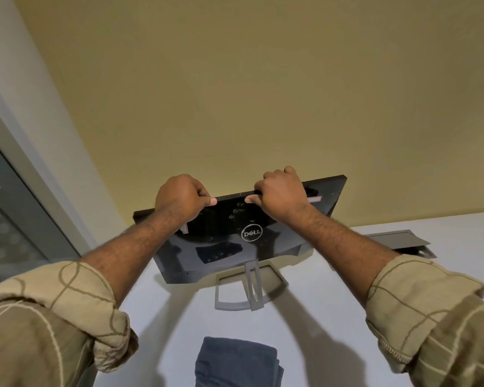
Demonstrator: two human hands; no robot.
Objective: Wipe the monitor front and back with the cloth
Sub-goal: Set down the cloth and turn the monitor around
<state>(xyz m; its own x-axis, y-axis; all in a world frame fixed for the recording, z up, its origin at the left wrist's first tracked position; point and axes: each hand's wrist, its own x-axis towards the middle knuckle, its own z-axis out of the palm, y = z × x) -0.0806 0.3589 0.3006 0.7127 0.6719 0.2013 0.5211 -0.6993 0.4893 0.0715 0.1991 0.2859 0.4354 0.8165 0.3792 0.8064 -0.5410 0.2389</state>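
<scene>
A black monitor [224,248] stands on a white table [319,317], its glossy back with a round logo turned toward me. Its grey open-frame stand [236,298] rests on the table. My left hand [180,198] grips the monitor's top edge left of centre, fingers curled over it. My right hand [281,192] grips the same edge right of centre. A folded dark blue cloth [236,361] lies on the table near me, below the stand, apart from both hands. The screen side is hidden from me.
A grey flap of a cable box [397,238] is raised in the table at the right, behind the monitor. A yellow wall [235,93] stands right behind the monitor. A window frame [25,191] runs along the left.
</scene>
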